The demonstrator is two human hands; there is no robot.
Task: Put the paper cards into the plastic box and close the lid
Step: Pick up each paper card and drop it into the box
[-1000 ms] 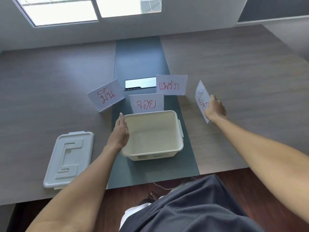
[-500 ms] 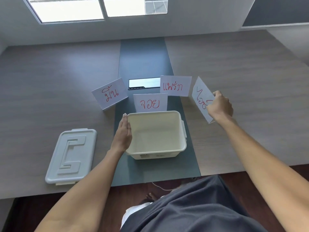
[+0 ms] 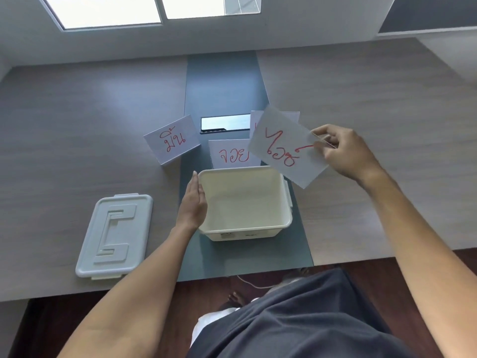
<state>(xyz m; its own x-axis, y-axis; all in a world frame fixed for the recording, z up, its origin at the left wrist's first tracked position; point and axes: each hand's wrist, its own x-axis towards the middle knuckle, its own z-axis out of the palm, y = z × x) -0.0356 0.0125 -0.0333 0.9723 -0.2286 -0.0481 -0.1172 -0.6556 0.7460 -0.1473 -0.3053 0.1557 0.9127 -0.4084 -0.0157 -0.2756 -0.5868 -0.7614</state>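
An empty cream plastic box [image 3: 285, 223] stands open on the dark strip in the middle of the table. My left hand [image 3: 192, 202] lies flat against its left wall, fingers together. My right hand [image 3: 343, 151] pinches a white paper card [image 3: 284, 146] with red writing, held in the air above the box's far right corner. Three more cards stand behind the box: one at the left [image 3: 171, 139], one just behind the box [image 3: 232, 154], one at the back [image 3: 291, 116] mostly hidden by the held card. The grey lid [image 3: 114, 235] lies flat at the left.
A dark slot [image 3: 224, 123] is set into the table's grey centre strip [image 3: 222, 81] behind the cards. The table's near edge runs just below the box and lid, with my dark clothing and a brown floor beneath. A wall and window lie beyond the far edge.
My right hand has lifted the card from the table at the right and carried it left and up, over the box's far right corner. The left hand stayed on the box.
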